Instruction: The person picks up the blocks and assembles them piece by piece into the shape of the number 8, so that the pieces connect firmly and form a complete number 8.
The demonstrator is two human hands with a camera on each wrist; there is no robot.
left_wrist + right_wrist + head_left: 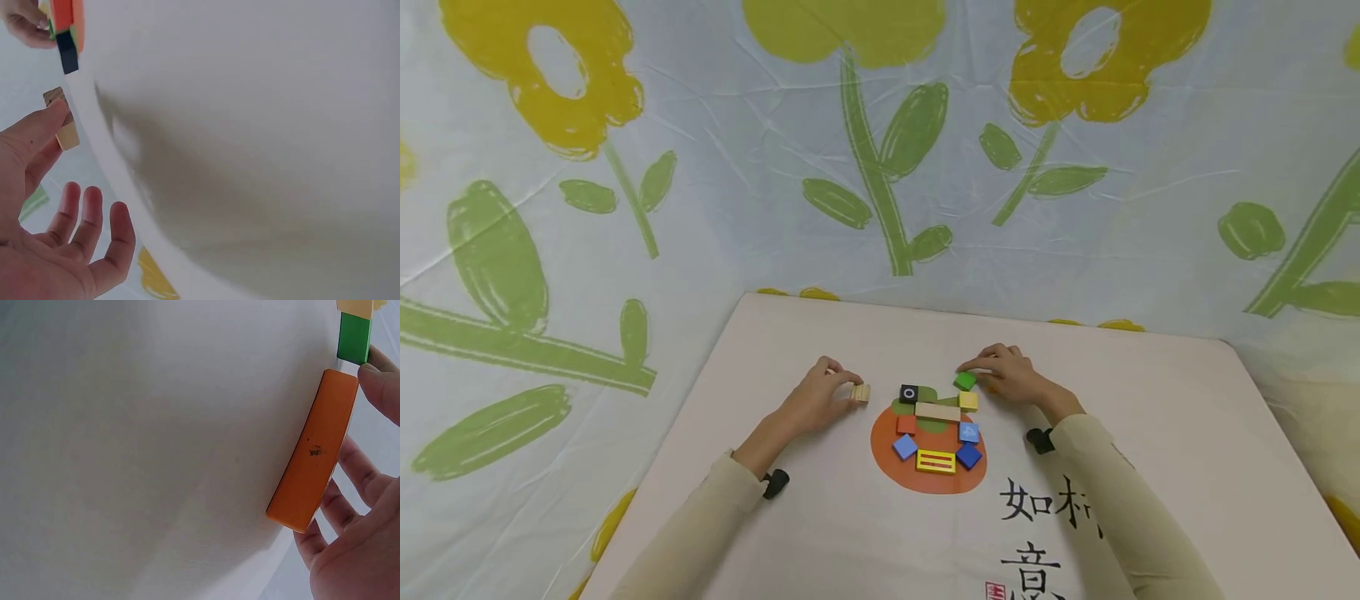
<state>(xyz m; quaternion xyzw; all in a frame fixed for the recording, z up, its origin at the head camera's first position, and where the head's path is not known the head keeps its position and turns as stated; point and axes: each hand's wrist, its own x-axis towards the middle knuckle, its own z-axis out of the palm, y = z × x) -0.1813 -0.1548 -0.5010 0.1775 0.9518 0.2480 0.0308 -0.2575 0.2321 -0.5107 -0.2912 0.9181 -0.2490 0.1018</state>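
Note:
My left hand (820,400) pinches a small plain wooden block (861,393) between thumb and forefinger, left of a group of coloured blocks. The other left fingers are loosely bent in the left wrist view. At the group's upper right, my right hand (1009,375) pinches a green block (965,381) by its edge with thumb and forefinger. An orange block (312,453) stands close by the other right fingers in the right wrist view; I cannot tell whether they touch it. A yellow block (968,402) lies just below the green one.
On the printed orange persimmon (887,467) lie a long wooden block (937,412), a black block (909,393), a red block (906,425), a dark blue block (969,456), a striped yellow block (936,462) and light blue ones. Flowered cloth (715,208) hangs behind the table.

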